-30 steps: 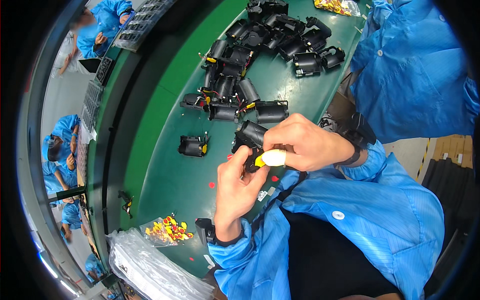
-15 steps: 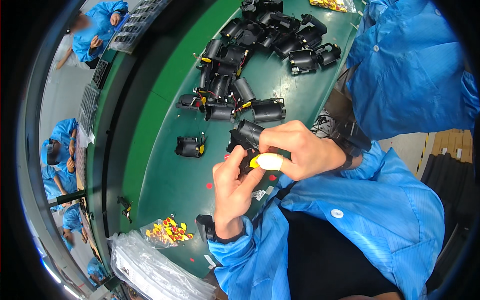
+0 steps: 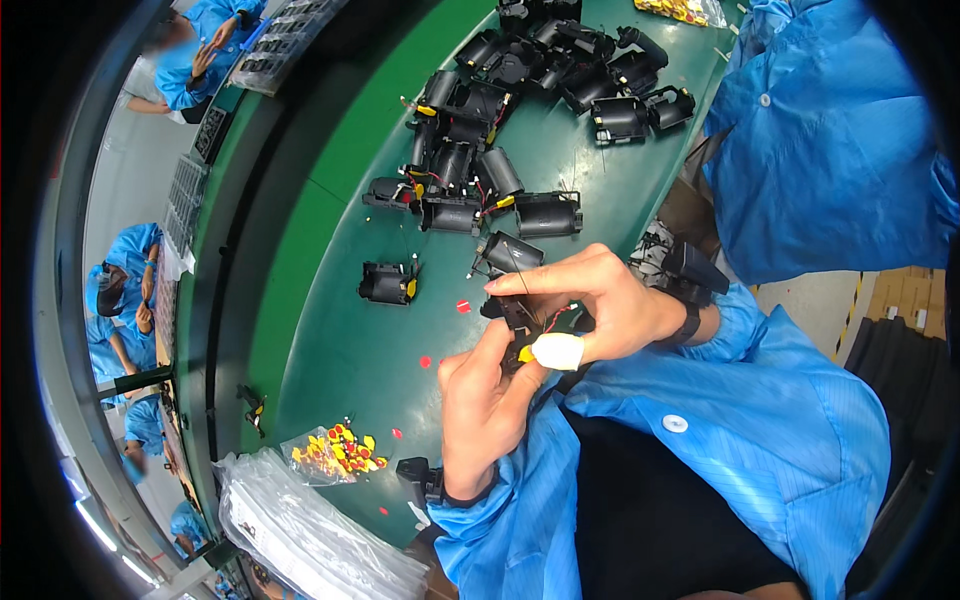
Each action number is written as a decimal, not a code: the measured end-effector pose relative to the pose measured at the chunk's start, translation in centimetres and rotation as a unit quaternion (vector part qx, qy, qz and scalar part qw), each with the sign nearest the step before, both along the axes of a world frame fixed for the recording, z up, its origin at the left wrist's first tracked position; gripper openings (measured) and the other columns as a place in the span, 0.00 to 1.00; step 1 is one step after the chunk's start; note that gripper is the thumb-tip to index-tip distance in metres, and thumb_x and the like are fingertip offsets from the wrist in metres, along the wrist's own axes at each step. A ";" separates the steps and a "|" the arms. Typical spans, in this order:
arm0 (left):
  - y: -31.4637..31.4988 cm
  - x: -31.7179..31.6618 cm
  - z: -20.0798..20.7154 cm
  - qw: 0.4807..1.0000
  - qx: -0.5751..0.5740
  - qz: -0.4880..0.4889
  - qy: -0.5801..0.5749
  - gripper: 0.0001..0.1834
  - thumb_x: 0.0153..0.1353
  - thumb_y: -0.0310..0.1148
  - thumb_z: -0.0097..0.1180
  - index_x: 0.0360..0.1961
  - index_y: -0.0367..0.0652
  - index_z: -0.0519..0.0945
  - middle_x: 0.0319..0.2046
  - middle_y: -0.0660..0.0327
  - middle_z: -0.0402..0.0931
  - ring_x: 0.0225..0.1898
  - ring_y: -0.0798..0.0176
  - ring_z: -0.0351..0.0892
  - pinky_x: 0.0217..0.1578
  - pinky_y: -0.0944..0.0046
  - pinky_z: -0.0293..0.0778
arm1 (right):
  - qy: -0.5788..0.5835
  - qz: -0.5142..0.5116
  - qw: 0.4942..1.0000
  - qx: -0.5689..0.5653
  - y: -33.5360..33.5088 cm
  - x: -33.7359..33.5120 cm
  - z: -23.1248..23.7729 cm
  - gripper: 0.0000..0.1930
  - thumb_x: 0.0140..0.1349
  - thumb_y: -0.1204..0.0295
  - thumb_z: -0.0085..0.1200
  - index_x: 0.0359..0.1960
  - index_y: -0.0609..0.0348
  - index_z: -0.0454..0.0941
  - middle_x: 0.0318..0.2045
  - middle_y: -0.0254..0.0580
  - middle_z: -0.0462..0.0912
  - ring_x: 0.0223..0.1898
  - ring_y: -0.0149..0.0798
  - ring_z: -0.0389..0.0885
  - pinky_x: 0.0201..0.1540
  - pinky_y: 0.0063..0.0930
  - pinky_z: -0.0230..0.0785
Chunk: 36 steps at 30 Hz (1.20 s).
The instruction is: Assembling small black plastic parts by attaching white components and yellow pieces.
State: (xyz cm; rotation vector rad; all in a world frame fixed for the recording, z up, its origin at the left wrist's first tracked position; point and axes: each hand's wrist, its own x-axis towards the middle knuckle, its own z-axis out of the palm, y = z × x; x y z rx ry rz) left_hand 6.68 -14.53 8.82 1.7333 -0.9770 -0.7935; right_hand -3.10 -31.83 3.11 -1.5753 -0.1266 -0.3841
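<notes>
My left hand [image 3: 487, 405] is closed on the near side of a small black plastic part [image 3: 515, 312], thumb and fingers pinching it. From the right, my right hand [image 3: 615, 305] grips the same part, its index finger stretched along the top. A pale finger cot [image 3: 560, 351] covers my right thumb, which presses by a small yellow piece [image 3: 526, 353] at the part's edge. Thin red and dark wires [image 3: 556, 318] stick out between my right thumb and index finger. Just beyond my hands lies a black half-cylinder housing [image 3: 512, 252]. My fingers hide much of the held part.
Several black housings [image 3: 548, 213] with wires are heaped farther along the green table [image 3: 330, 370]; one housing [image 3: 388, 283] lies apart. Yellow and red pieces [image 3: 345, 452] lie on a bag near clear plastic sleeves [image 3: 310, 535]. A blue-jacketed person [image 3: 810, 150] stands at right.
My right index finger has straightened over the black part, and wires now show beside it. My right thumb has moved down slightly; less of the yellow piece shows. The view has shifted a little.
</notes>
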 end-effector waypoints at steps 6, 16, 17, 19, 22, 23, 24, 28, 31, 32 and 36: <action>0.6 1.1 -1.2 0.999 -0.023 -0.029 -0.030 0.12 0.61 0.21 0.60 0.45 0.32 0.75 0.20 0.58 0.74 0.18 0.71 0.71 0.22 0.70 0.66 | 0.000 -0.024 0.999 -0.032 -0.5 0.2 0.2 0.28 0.54 0.71 0.68 0.57 0.70 0.77 0.40 0.50 0.87 0.38 0.37 0.88 0.43 0.30 0.83; 0.7 -0.3 -2.5 0.993 -0.038 0.060 0.097 0.06 0.67 0.23 0.54 0.43 0.33 0.75 0.21 0.65 0.75 0.22 0.75 0.69 0.23 0.72 0.64 | -0.012 -0.035 0.997 -0.061 -0.1 -0.2 -1.7 0.30 0.54 0.71 0.69 0.58 0.73 0.75 0.43 0.54 0.86 0.40 0.40 0.89 0.44 0.30 0.83; 0.7 -0.4 -3.1 0.993 -0.042 0.058 0.090 0.05 0.67 0.22 0.54 0.43 0.34 0.76 0.20 0.64 0.74 0.21 0.74 0.69 0.22 0.70 0.63 | -0.034 -0.050 0.996 -0.067 -0.2 -0.3 -2.2 0.31 0.54 0.71 0.68 0.59 0.71 0.74 0.41 0.53 0.87 0.37 0.40 0.89 0.42 0.29 0.83; 0.9 0.2 -3.7 0.997 -0.033 0.050 0.040 0.05 0.66 0.22 0.54 0.43 0.34 0.76 0.20 0.62 0.74 0.20 0.73 0.68 0.22 0.69 0.63 | -0.011 -0.030 0.999 -0.044 -0.6 -0.1 -1.8 0.33 0.53 0.71 0.67 0.61 0.70 0.73 0.47 0.54 0.85 0.41 0.42 0.89 0.46 0.31 0.82; 0.7 1.2 -3.9 0.994 0.021 0.059 -0.089 0.05 0.66 0.23 0.54 0.43 0.36 0.76 0.21 0.52 0.75 0.19 0.59 0.73 0.22 0.60 0.66 | -0.020 -0.105 0.994 -0.040 -1.0 -0.4 -1.3 0.32 0.54 0.73 0.67 0.62 0.71 0.72 0.53 0.57 0.81 0.51 0.46 0.85 0.51 0.36 0.81; 0.7 1.9 -5.0 0.982 0.029 0.058 -0.175 0.05 0.66 0.24 0.54 0.42 0.37 0.75 0.22 0.49 0.75 0.21 0.51 0.75 0.23 0.55 0.67 | -0.021 -0.123 0.991 -0.041 -1.5 -1.1 -1.4 0.30 0.56 0.76 0.64 0.61 0.74 0.72 0.56 0.61 0.78 0.57 0.52 0.81 0.54 0.41 0.80; 0.4 2.8 -6.1 0.964 0.038 0.057 -0.258 0.04 0.66 0.25 0.55 0.40 0.37 0.74 0.23 0.47 0.76 0.23 0.44 0.77 0.24 0.51 0.68 | -0.060 -0.145 0.987 -0.040 -1.8 -1.0 -1.6 0.27 0.57 0.78 0.60 0.59 0.78 0.72 0.54 0.63 0.79 0.55 0.54 0.82 0.53 0.42 0.80; -0.3 6.4 -9.1 0.950 0.086 0.075 -0.291 0.09 0.63 0.29 0.57 0.43 0.38 0.76 0.29 0.43 0.79 0.35 0.37 0.80 0.33 0.45 0.73 | -0.075 -0.136 0.988 -0.025 0.3 -0.8 0.3 0.21 0.58 0.79 0.58 0.54 0.79 0.76 0.51 0.63 0.81 0.51 0.49 0.84 0.50 0.36 0.81; -0.8 6.5 -8.8 0.899 0.077 0.175 -0.394 0.16 0.61 0.28 0.60 0.48 0.36 0.71 0.33 0.43 0.78 0.35 0.36 0.78 0.33 0.43 0.73 | -0.064 -0.122 0.990 -0.013 1.5 -1.1 -0.3 0.18 0.57 0.82 0.53 0.49 0.80 0.77 0.48 0.65 0.82 0.48 0.53 0.85 0.49 0.38 0.80; 0.3 5.6 -7.3 0.875 0.061 0.209 -0.432 0.16 0.61 0.28 0.61 0.47 0.36 0.72 0.32 0.45 0.78 0.33 0.39 0.78 0.32 0.46 0.74 | -0.054 -0.120 0.991 0.004 2.0 -1.3 -0.6 0.17 0.57 0.83 0.53 0.48 0.80 0.77 0.47 0.64 0.82 0.48 0.53 0.85 0.49 0.39 0.80; 6.7 1.4 -3.3 0.885 0.050 0.242 -0.393 0.09 0.60 0.26 0.61 0.40 0.37 0.78 0.24 0.52 0.77 0.24 0.48 0.78 0.27 0.53 0.73 | -0.030 -0.120 0.992 -0.008 2.1 -2.9 -2.8 0.11 0.57 0.82 0.53 0.41 0.77 0.78 0.39 0.59 0.84 0.40 0.48 0.86 0.44 0.35 0.79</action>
